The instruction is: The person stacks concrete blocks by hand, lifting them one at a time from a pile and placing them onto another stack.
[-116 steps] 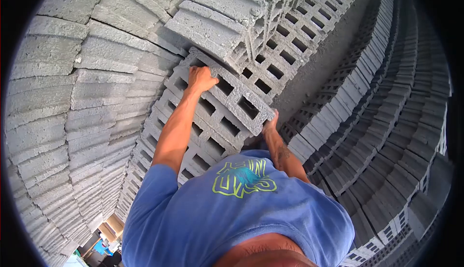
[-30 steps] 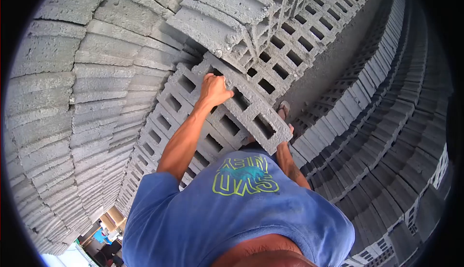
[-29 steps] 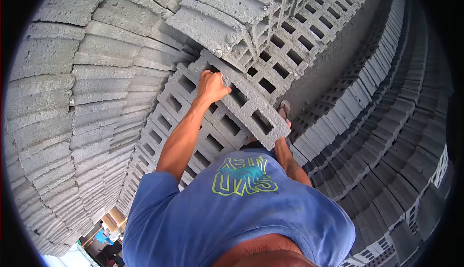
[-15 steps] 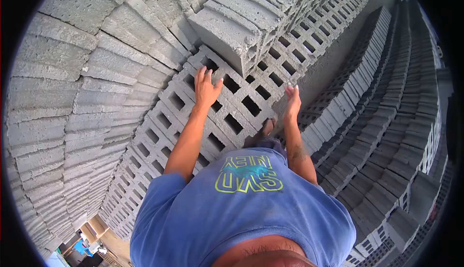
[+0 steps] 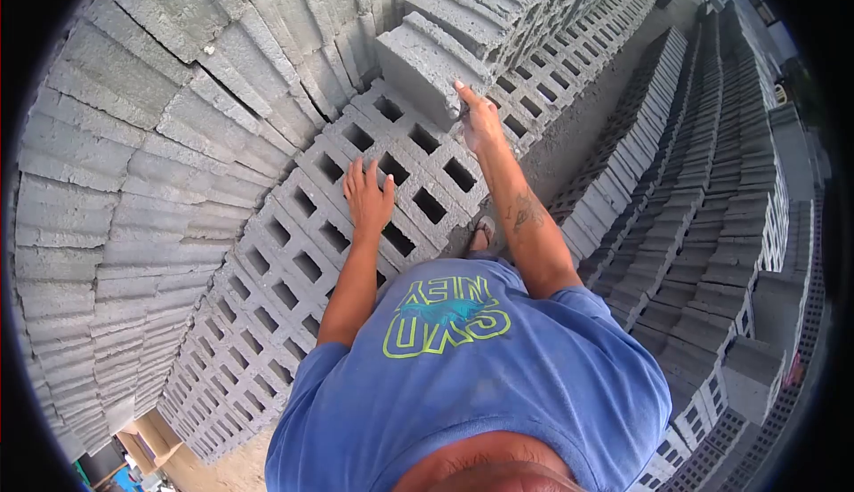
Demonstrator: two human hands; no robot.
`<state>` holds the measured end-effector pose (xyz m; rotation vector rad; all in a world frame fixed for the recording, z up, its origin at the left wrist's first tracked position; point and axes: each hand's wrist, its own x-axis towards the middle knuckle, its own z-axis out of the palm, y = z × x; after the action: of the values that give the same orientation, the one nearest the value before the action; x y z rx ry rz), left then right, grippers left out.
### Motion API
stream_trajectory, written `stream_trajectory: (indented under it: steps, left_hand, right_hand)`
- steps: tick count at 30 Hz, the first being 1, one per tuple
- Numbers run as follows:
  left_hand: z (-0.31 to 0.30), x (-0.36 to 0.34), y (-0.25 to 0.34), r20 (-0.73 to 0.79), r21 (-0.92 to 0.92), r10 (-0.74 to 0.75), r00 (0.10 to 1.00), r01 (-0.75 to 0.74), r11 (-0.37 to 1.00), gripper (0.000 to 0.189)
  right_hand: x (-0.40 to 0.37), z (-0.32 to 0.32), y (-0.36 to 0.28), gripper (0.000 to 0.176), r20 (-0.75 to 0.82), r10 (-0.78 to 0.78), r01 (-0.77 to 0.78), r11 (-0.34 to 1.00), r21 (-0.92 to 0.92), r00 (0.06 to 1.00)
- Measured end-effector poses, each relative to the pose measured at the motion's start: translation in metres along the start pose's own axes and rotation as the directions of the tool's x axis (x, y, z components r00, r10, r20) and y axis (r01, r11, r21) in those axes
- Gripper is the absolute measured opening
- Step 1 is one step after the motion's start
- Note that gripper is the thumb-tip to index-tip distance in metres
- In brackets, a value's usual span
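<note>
My right hand (image 5: 481,121) is at the near corner of the end concrete block (image 5: 429,69) in the upper row. Its thumb lies along the block's face, while the other fingers are mostly hidden at the edge. My left hand (image 5: 367,198) is palm down with its fingers apart, over the hollow blocks (image 5: 414,174) of the lower layer, whose rectangular holes face up. It holds nothing. The end block rests on that layer, with more blocks packed tightly behind it.
A tall wall of stacked blocks (image 5: 160,181) rises close on the left. Lower block rows (image 5: 658,216) run along the right, beyond a narrow ground strip (image 5: 569,141). My foot (image 5: 481,236) stands beside the lower layer. A cardboard box (image 5: 147,443) is at the lower left.
My right hand has moved up and inward onto the end block's corner. My left hand has come down slightly toward me. The view has shifted a little.
</note>
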<state>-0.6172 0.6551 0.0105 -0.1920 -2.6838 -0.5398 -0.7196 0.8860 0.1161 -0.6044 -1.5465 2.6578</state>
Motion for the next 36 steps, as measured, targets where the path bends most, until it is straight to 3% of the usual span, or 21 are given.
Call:
stream_trajectory:
  steps: [2, 4, 6, 8, 9, 10, 12, 14, 15, 18, 19, 20, 22, 24, 25, 26, 28, 29, 30, 34, 36]
  left_hand:
    - [-0.002, -0.004, 0.000, 0.000, -0.072, -0.029, 1.000, 0.029, 0.997, 0.045]
    - [-0.002, -0.003, -0.004, -0.012, -0.094, -0.022, 1.000, 0.021, 0.995, 0.044]
    - [0.002, 0.000, 0.000, -0.025, -0.131, -0.024, 0.999, 0.020, 0.991, 0.044]
    - [0.004, 0.017, 0.009, -0.042, -0.230, -0.168, 0.985, 0.154, 0.961, 0.043]
    - [0.007, 0.035, 0.018, -0.107, -0.345, -0.147, 0.983, 0.102, 0.933, 0.044]
    - [0.003, 0.056, 0.034, -0.107, -0.344, -0.149, 0.983, 0.104, 0.933, 0.044]
    - [0.000, 0.099, 0.074, -0.060, -0.461, 0.023, 0.998, -0.048, 0.886, 0.046]
    - [0.023, 0.130, 0.097, 0.033, -0.424, 0.135, 0.990, -0.108, 0.899, 0.053]
    - [0.038, 0.139, 0.107, 0.134, -0.382, 0.120, 0.984, -0.060, 0.922, 0.058]
    - [0.057, 0.150, 0.134, 0.488, -0.174, 0.223, 0.844, -0.157, 0.972, 0.060]
    - [0.067, 0.145, 0.141, 0.484, -0.145, 0.269, 0.833, -0.227, 0.963, 0.059]
    - [0.057, 0.152, 0.160, 0.609, -0.037, 0.204, 0.767, -0.230, 0.972, 0.055]
    - [0.070, 0.149, 0.172, 0.671, -0.010, 0.118, 0.732, -0.151, 0.988, 0.048]
    - [0.092, 0.138, 0.172, 0.668, 0.010, 0.112, 0.736, -0.158, 0.987, 0.044]
    - [0.094, 0.133, 0.174, 0.593, -0.010, 0.110, 0.798, -0.129, 0.992, 0.042]
    - [0.097, 0.136, 0.171, 0.601, 0.006, 0.098, 0.793, -0.128, 0.992, 0.042]
    - [0.093, 0.144, 0.171, 0.757, 0.020, -0.007, 0.653, -0.011, 1.000, 0.041]
    - [0.093, 0.146, 0.169, 0.689, 0.029, 0.020, 0.724, -0.055, 0.998, 0.038]
    - [0.091, 0.154, 0.166, 0.680, 0.061, 0.029, 0.732, -0.097, 0.993, 0.037]
    - [0.077, 0.200, 0.138, 0.717, 0.155, -0.099, 0.690, -0.020, 0.988, 0.035]
    - [0.093, 0.213, 0.108, 0.640, 0.228, -0.121, 0.759, -0.037, 0.973, 0.047]
  right_hand:
    - [-0.019, -0.030, 0.003, 0.048, -0.043, 0.014, -0.006, 0.985, 0.174, 0.999]
    - [-0.031, -0.072, 0.011, 0.056, 0.065, -0.024, 0.008, 0.970, 0.241, 0.998]
    - [-0.054, -0.111, -0.003, 0.065, 0.165, 0.025, -0.096, 0.894, 0.438, 0.986]
    - [-0.074, -0.135, -0.014, 0.076, 0.045, 0.142, -0.143, 0.823, 0.549, 0.989]
    - [-0.090, -0.129, -0.029, 0.079, -0.143, 0.253, -0.156, 0.862, 0.482, 0.957]
    - [-0.078, -0.167, -0.006, 0.082, -0.113, 0.288, -0.196, 0.844, 0.499, 0.951]
    - [-0.076, -0.221, 0.025, 0.076, -0.296, 0.451, -0.285, 0.838, 0.465, 0.842]
    - [-0.089, -0.242, 0.039, 0.059, -0.369, 0.490, -0.302, 0.834, 0.463, 0.790]
    - [-0.085, -0.267, 0.067, 0.056, -0.293, 0.497, -0.274, 0.781, 0.561, 0.817]
    - [-0.093, -0.267, 0.076, 0.065, -0.167, 0.423, -0.225, 0.729, 0.647, 0.891]
    - [-0.097, -0.250, 0.058, 0.067, -0.179, 0.443, -0.237, 0.729, 0.642, 0.878]
    - [-0.097, -0.241, 0.042, 0.069, -0.195, 0.460, -0.244, 0.731, 0.637, 0.866]
    - [-0.084, -0.297, 0.104, 0.070, -0.174, 0.526, -0.286, 0.677, 0.678, 0.833]
    - [-0.080, -0.282, 0.081, 0.068, -0.325, 0.635, -0.291, 0.671, 0.682, 0.701]
    - [-0.077, -0.276, 0.078, 0.068, -0.333, 0.637, -0.288, 0.671, 0.683, 0.696]
    - [-0.074, -0.272, 0.078, 0.067, -0.322, 0.636, -0.286, 0.664, 0.691, 0.701]
    - [-0.066, -0.262, 0.076, 0.067, -0.314, 0.635, -0.282, 0.659, 0.698, 0.706]
    - [-0.060, -0.256, 0.074, 0.067, -0.315, 0.629, -0.276, 0.661, 0.698, 0.711]
    - [-0.054, -0.249, 0.073, 0.067, -0.314, 0.624, -0.269, 0.662, 0.700, 0.716]
    - [-0.013, -0.212, 0.080, 0.066, -0.319, 0.611, -0.246, 0.663, 0.707, 0.725]
    - [0.019, -0.224, 0.162, 0.060, -0.208, 0.685, -0.332, 0.568, 0.753, 0.698]
